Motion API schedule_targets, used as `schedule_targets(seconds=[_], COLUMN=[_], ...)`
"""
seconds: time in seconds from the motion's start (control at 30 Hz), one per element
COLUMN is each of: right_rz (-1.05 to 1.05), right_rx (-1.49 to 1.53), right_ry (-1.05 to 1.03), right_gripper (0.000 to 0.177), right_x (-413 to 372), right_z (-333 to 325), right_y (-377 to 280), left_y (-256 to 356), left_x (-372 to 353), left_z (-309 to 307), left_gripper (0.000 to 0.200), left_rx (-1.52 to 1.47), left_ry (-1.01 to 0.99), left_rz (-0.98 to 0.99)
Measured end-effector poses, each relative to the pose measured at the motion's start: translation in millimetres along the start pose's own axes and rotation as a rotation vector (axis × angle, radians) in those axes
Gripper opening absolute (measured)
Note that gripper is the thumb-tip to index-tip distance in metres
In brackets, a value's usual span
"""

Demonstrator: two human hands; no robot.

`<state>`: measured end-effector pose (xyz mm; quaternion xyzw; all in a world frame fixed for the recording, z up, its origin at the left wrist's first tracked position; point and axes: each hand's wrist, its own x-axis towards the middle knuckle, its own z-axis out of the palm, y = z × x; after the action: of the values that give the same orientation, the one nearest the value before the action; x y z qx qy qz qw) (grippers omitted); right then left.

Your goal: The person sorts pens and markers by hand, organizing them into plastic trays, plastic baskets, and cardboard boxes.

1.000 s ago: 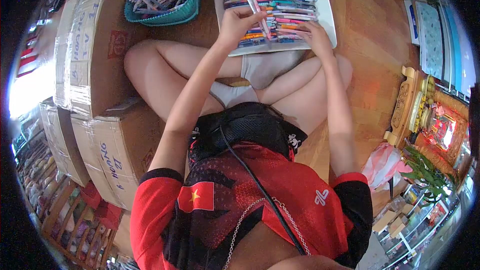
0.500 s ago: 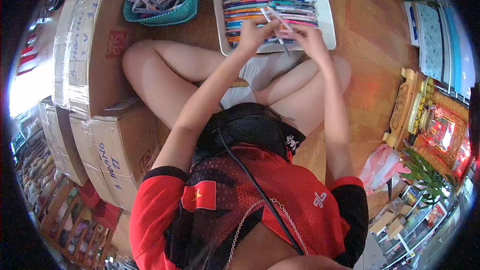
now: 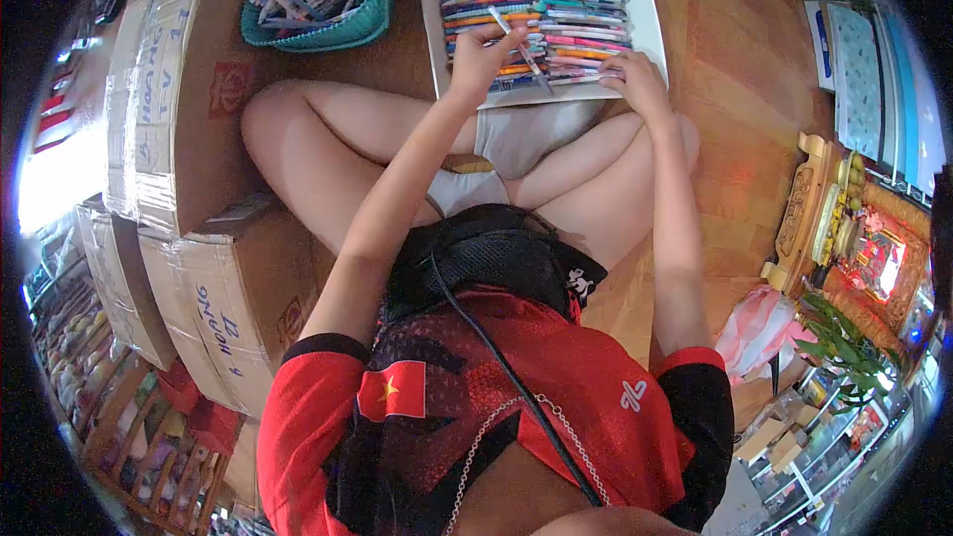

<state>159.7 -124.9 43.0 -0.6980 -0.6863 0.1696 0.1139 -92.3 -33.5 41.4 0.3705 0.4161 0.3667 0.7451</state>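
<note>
A white tray (image 3: 651, 30) in front of my crossed legs holds pens of many colours, laid flat in two side-by-side columns. My left hand (image 3: 478, 62) is closed on a pale pen (image 3: 533, 65), which slants over the near left part of the tray. At the near right of the tray, my right hand (image 3: 637, 84) has its fingers bent around the end of a pen (image 3: 581, 79) lying at the bottom of the right column. My fingers partly hide that pen's end.
A teal basket (image 3: 382, 15) heaped with loose pens stands left of the tray. Taped cardboard boxes (image 3: 213, 89) are stacked on my left. To the right, a carved wooden shrine (image 3: 799, 208), a plastic bag (image 3: 759, 333) and a leafy plant (image 3: 844, 342) stand on the wooden floor.
My hands have moved apart. The right hand went down and right with its pen to the right column; the left moved slightly left, still gripping a pen.
</note>
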Motion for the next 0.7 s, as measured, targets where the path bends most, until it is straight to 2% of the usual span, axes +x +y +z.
schedule_targets(seconds=[0.07,0.17,0.2,0.3,0.33,0.4,0.43,0.5,0.6,0.7], right_rz=[0.069,0.018,-0.02,0.103,0.19,0.062,-0.004,0.029,0.007,0.037], right_rx=[0.228,0.509,0.551,0.476,0.493,0.396,0.345,0.258,0.184,0.131], right_ry=[0.047,0.147,0.082,-0.244,-0.25,-0.014,0.101,0.058,0.029,0.008], right_gripper=[0.02,0.021,0.021,0.027,0.031,0.03,0.029,0.022,0.017,0.015], right_x=[0,3,2,5,5,2,3,10,15,16], right_z=[1,-8,-9,-17,-14,-3,-4,-4,2,6], right_y=[0,-42,-51,-61,-59,-37,-28,-10,5,5], left_y=[-6,-19,-24,-28,-30,-35,-38,-42,-46,-46], left_x=[4,7,4,-9,-10,-6,0,12,24,27], left_z=[1,6,14,41,45,48,45,36,38,43], left_gripper=[0.02,0.017,0.016,0.01,0.009,0.014,0.013,0.012,0.011,0.015], left_rx=[0.022,0.082,0.05,-0.111,-0.129,-0.132,0.049,0.413,0.724,1.16], left_ry=[-0.011,-0.019,-0.017,0.035,0.046,0.049,0.0,-0.098,-0.193,-0.259], left_rz=[0.02,0.044,0.03,0.005,0.012,0.066,0.138,0.278,0.5,0.541])
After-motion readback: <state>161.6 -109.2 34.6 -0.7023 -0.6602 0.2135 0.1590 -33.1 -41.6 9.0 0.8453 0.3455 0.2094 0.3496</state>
